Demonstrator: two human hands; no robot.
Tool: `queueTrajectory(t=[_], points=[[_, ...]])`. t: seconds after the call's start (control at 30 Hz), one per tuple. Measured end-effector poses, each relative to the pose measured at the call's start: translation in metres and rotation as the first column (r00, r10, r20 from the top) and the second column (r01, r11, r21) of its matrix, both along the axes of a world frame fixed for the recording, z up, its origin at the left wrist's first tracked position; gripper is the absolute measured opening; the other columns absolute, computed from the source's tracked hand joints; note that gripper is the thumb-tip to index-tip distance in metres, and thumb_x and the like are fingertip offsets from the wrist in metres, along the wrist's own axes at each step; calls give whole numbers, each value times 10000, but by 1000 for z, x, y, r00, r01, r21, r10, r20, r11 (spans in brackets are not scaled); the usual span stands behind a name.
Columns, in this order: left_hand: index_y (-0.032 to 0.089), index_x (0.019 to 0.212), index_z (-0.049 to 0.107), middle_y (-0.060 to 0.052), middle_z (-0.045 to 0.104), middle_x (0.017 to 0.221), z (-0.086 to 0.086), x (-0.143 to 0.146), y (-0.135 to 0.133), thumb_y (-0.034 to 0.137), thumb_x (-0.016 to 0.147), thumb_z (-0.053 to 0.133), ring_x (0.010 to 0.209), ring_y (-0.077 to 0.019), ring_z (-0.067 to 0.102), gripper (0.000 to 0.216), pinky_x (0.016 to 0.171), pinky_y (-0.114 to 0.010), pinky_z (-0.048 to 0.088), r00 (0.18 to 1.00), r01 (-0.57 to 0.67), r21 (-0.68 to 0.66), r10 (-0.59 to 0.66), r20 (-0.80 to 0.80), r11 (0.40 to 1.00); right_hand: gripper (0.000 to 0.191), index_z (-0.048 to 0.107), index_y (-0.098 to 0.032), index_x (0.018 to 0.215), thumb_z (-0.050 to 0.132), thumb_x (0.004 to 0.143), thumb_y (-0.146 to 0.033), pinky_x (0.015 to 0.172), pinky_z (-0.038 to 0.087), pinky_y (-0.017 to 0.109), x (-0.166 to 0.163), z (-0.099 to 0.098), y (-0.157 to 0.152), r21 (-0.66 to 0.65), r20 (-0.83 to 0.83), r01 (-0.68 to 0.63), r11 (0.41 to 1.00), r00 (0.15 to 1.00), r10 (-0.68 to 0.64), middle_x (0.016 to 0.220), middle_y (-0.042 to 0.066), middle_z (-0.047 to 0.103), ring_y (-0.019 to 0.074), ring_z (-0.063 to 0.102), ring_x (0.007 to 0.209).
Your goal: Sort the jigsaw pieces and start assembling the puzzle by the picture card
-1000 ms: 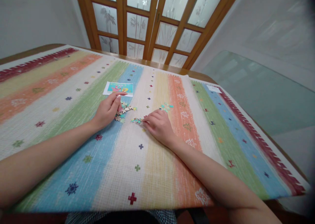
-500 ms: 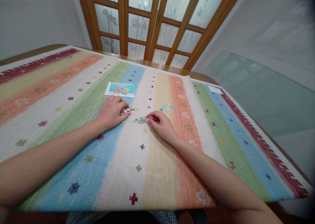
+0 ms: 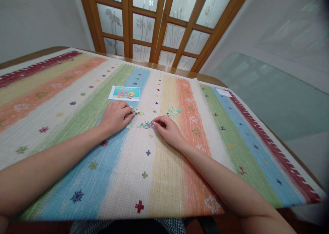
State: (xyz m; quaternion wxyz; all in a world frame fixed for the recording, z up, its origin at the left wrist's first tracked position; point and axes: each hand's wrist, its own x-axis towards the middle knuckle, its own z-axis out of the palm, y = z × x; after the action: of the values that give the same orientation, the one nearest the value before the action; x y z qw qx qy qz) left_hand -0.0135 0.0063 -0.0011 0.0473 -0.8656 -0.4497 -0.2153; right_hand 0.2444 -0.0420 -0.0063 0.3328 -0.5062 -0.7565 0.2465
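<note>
Both hands are down in the middle of the bench (image 3: 48,49), right in among the jigsaw pieces! On the left, the left hand (image 3: 115,115) lies palm down over the left-hand pile (image 3: 137,112), fingers bent and thumb drawn in toward them; the fingertips cover part of that pile, so I cannot tell whether a piece is pinched there. A pale green piece (image 3: 129,126) sits on the cloth just below those fingers, on the near side. Across to the right, the right hand (image 3: 168,129) has its thumb and forefinger brought close together at the right end of the middle cluster (image 3: 144,125), a small turquoise and yellow group between the two hands; anything gripped at the tips is too small to make out. Just beyond the right hand, on the far side, there's the right-hand group (image 3: 174,112), mostly turquoise pieces, spread over the yellow and orange stripes. And look past the left hand: a cartoon picture card (image 3: 124,93), pink figure and yellow figure on turquoise, lying flat near the fingers. The striped tablecloth (image 3: 133,172) runs under it all, with a white slip (image 3: 223,92) far right and wooden glazed doors (image 3: 156,18) behind the far edge.
</note>
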Motion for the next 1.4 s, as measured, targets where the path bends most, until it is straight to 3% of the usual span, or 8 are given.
queueTrajectory(t=[0.53,0.7,0.87,1.1,1.27,1.4], points=[[199,876,676,-82,636,933,1,4,-4,411,989,499,925,-252,532,298,828,-398,413,987,54,-17,-51,153,998,139,713,-216,925,590,944,-277,775,438,331,1,-4,1,-4,-24,5,1000,1000,-5,871,32,692,173,589,837],[190,848,674,-68,617,911,4,11,-12,409,994,503,909,-229,536,314,849,-392,419,949,143,-58,-120,293,988,145,701,-209,934,578,963,-280,792,424,334,-1,0,-2,80,16,4,997,1000,-5,851,32,683,175,585,829],[189,844,632,-62,597,906,9,25,-28,400,1001,479,920,-220,540,304,849,-386,428,916,215,-133,-153,372,967,142,684,-235,962,573,980,-322,844,408,357,-9,7,-9,197,71,-87,976,995,75,877,24,694,183,590,864],[195,849,628,-64,600,917,8,31,-35,383,1014,458,927,-221,533,303,869,-400,417,900,308,-145,-239,365,940,194,646,-232,859,550,991,-337,831,436,341,-16,8,-13,151,-21,-152,977,987,156,826,11,672,172,592,849],[193,876,632,-73,605,934,7,29,-32,358,1019,437,941,-232,527,292,879,-412,407,911,321,-142,-264,317,936,237,619,-228,841,494,1005,-345,819,445,332,-10,9,-8,91,-155,-73,993,984,86,841,20,657,177,601,858],[186,904,624,-83,604,961,6,25,-29,350,1021,430,945,-234,530,280,881,-411,409,911,306,-114,-256,323,945,281,570,-216,784,441,1001,-340,795,423,343,18,9,8,146,-19,57,988,998,-55,828,41,626,198,575,831]])
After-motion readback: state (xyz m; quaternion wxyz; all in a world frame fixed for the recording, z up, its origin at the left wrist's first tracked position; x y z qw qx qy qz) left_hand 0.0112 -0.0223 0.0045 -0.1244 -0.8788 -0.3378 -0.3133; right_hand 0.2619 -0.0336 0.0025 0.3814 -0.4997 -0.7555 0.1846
